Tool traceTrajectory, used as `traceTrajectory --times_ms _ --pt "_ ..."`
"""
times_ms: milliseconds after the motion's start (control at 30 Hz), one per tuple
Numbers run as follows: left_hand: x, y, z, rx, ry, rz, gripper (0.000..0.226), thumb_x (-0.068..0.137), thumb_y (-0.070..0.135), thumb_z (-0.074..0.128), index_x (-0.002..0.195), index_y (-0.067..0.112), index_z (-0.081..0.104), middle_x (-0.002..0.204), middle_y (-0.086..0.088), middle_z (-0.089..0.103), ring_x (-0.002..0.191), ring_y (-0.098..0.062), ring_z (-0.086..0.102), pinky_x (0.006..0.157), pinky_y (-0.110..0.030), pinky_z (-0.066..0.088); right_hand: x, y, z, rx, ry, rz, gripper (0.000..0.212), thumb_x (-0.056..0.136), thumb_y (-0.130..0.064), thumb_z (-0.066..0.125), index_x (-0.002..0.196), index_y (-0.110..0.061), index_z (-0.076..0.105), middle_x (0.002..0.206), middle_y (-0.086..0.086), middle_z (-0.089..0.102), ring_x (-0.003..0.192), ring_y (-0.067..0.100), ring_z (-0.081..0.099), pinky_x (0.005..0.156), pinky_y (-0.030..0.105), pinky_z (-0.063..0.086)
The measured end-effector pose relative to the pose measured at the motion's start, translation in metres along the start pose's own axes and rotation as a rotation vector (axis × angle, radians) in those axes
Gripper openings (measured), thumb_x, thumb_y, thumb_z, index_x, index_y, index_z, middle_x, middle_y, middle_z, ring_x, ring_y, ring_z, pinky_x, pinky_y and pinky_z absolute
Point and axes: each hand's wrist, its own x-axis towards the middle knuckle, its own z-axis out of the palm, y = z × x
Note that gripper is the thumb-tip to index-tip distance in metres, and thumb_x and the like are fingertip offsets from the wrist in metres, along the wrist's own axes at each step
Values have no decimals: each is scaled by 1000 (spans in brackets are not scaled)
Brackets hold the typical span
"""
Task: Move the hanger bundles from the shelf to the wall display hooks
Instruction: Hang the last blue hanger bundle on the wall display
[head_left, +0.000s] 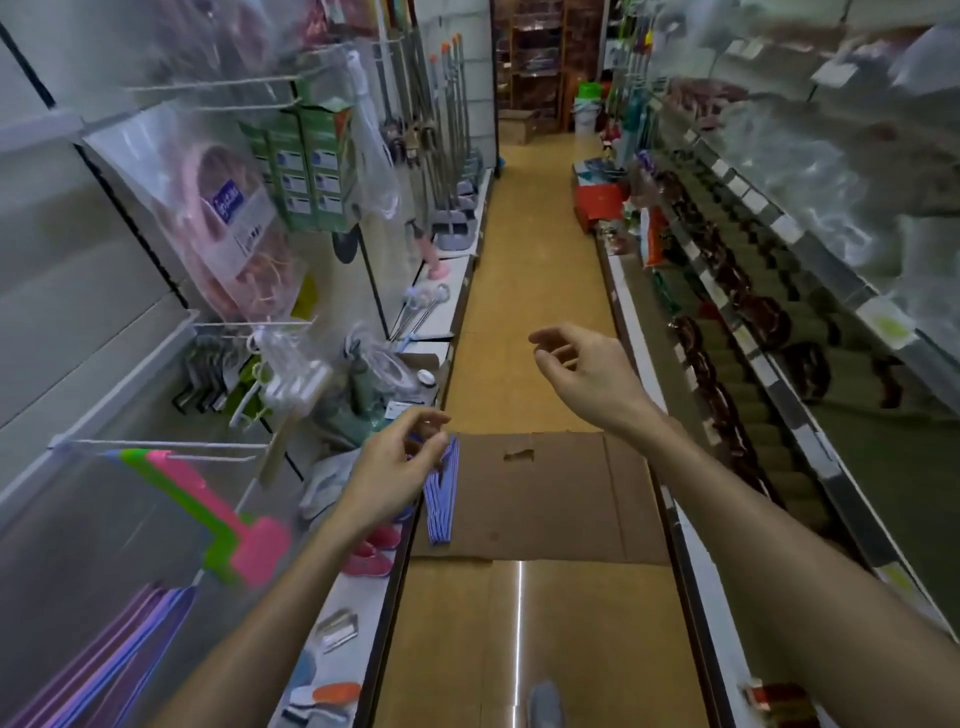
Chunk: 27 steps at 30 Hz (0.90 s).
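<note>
A bundle of purple hangers (440, 493) hangs down over the left edge of a flattened cardboard box (540, 499) on the aisle floor. My left hand (395, 462) pinches the top of this bundle with curled fingers. My right hand (582, 369) floats higher in the aisle, fingers loosely curled, holding nothing. On the left wall a white display hook (156, 447) sticks out, with more purple hangers (104, 660) hanging below it at the lower left. Pink and green hangers (228, 519) hang from the same hook area.
Shelving lines both sides of a narrow aisle. The left low shelf (358, 613) carries pink shoes (369, 558) and insoles. Bagged goods hang on the left wall. Dark footwear fills the right shelves (727, 395). Boxes stand at the far end of the aisle.
</note>
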Motion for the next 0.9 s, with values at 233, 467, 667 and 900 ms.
traceTrajectory --times_ms 233,467,667,900 --pt "102 -27 -1 35 53 -101 16 98 13 57 112 17 63 93 3 68 72 -2 70 67 -25 57 112 72 42 -18 -93 15 23 98 -21 57 120 -17 66 103 -9 65 89 4 63 81 30 57" --pt "190 -110 4 23 102 -230 16 96 15 59 107 24 64 94 5 70 83 -20 71 79 -44 58 175 147 110 -21 -214 134 24 98 -19 56 120 -18 65 104 -8 66 90 9 64 84 38 57" --pt "259 -226 34 -87 194 -375 15 96 17 59 106 27 65 100 -2 69 86 -22 70 80 -43 59 204 234 207 -2 -276 233 22 100 -21 55 120 -24 62 102 -11 63 86 0 60 54 12 51" --pt "317 -402 95 -39 127 -447 15 96 16 57 109 22 63 92 2 65 81 -18 69 83 -46 57 208 363 357 4 -281 282 20 97 -17 57 114 -19 67 99 -7 68 87 5 64 72 21 51"
